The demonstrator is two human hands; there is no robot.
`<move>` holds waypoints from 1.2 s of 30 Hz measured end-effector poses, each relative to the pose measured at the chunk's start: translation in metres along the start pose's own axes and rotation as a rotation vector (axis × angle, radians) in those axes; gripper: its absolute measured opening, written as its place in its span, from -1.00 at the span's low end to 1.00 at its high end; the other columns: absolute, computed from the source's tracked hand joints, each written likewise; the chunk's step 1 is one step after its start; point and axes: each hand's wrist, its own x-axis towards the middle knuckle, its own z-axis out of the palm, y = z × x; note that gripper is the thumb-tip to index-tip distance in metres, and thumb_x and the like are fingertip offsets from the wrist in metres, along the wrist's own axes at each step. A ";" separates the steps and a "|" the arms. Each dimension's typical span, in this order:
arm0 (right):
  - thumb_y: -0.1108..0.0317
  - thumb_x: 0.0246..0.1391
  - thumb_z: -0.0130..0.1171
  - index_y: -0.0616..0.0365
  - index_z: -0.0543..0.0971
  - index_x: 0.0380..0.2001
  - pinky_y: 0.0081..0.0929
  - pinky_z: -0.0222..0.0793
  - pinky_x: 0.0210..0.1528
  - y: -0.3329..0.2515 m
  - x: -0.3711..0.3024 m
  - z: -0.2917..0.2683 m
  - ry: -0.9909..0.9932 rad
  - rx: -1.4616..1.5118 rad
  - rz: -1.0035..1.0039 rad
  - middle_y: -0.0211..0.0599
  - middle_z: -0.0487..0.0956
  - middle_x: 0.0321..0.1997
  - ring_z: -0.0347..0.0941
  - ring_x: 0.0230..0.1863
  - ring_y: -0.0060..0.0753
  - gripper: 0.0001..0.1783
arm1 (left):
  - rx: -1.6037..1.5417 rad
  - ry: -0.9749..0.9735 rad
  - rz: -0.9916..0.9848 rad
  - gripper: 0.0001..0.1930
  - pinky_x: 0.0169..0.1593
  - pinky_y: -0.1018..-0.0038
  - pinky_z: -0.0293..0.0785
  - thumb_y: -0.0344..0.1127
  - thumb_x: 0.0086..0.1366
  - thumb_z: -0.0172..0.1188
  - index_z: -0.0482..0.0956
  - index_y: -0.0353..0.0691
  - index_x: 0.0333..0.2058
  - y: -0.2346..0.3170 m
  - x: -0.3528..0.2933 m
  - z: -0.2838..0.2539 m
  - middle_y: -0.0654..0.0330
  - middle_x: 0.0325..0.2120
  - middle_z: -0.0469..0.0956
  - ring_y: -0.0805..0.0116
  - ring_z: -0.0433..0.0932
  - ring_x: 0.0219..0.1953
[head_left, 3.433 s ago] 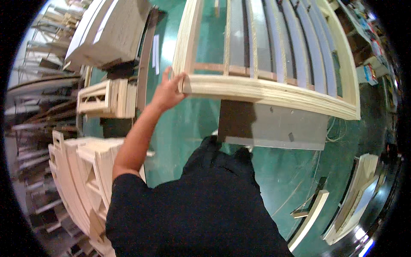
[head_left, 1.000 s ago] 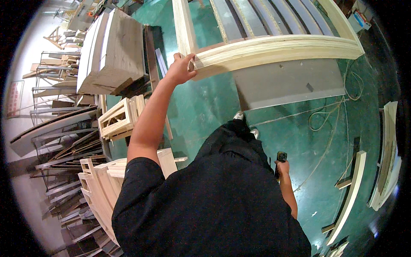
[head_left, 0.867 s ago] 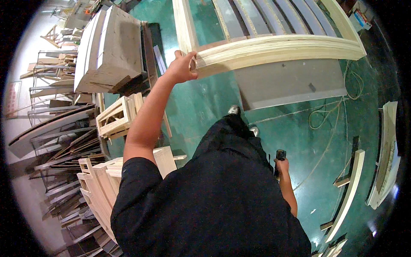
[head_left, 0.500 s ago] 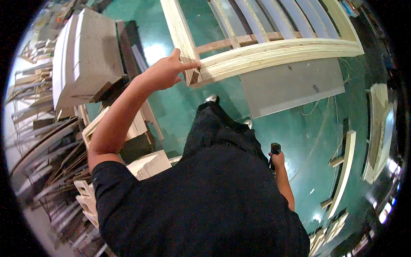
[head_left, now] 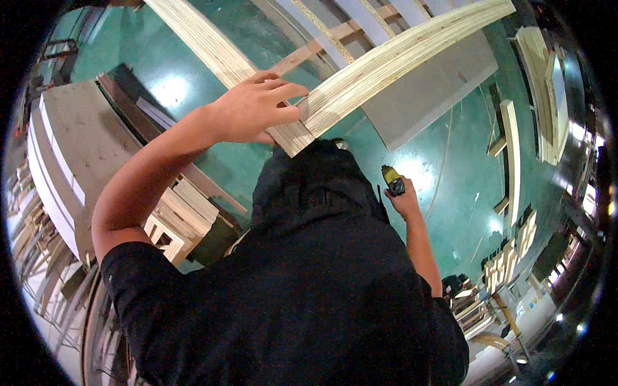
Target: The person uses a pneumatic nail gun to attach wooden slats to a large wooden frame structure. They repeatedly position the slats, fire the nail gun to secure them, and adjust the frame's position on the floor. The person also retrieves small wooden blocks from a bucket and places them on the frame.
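Observation:
A large pale wooden frame (head_left: 393, 58) with several slats stands above the green floor, filling the top of the view. My left hand (head_left: 257, 106) lies over its near corner, fingers spread on the layered plywood edge where two frame members meet. My right hand (head_left: 402, 199) hangs low beside my hip, closed around a small black and yellow power tool (head_left: 391, 179) that points down toward the floor. My black shirt fills the lower middle of the view.
A grey panel (head_left: 431, 90) lies under the frame. Stacked boards (head_left: 71, 167) and wooden offcuts (head_left: 183, 219) sit at my left. Narrow wooden frame pieces (head_left: 512, 145) lie on the green floor at right, with a thin cable (head_left: 447, 161) running past them.
The view has swung closer to the frame corner. My left hand has stayed on that corner and now lies flatter over the joint. My right hand still holds the tool at my side.

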 end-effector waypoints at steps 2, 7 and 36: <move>0.26 -0.10 0.48 0.13 0.49 0.07 -0.06 0.45 0.08 -0.013 -0.006 0.000 0.064 0.058 -0.032 0.08 0.49 -0.02 0.48 0.00 0.20 -0.36 | -0.029 -0.016 0.013 -0.29 0.26 0.05 0.37 -0.07 -0.22 0.57 0.51 -0.04 -0.02 -0.005 -0.001 0.003 0.14 0.21 0.37 0.10 0.50 0.15; 0.19 -0.02 0.45 0.09 0.49 0.08 -0.06 0.44 0.11 -0.020 -0.004 0.001 0.070 0.120 -0.194 0.02 0.54 0.00 0.49 0.03 0.18 -0.40 | -0.056 -0.047 0.053 -0.29 0.16 0.12 0.46 -0.05 -0.24 0.56 0.49 -0.05 -0.06 -0.013 0.003 0.001 0.11 0.16 0.42 0.10 0.57 0.04; 0.35 -0.15 0.34 0.07 0.49 0.06 -0.11 0.45 -0.11 -0.211 -0.084 0.052 0.015 0.350 -0.366 0.03 0.61 -0.15 0.51 -0.08 0.29 -0.40 | -0.001 -0.124 0.112 -0.13 0.09 0.15 0.43 -0.13 -0.21 0.54 0.42 0.01 0.18 -0.007 0.016 -0.007 0.20 0.41 0.22 0.16 0.49 0.14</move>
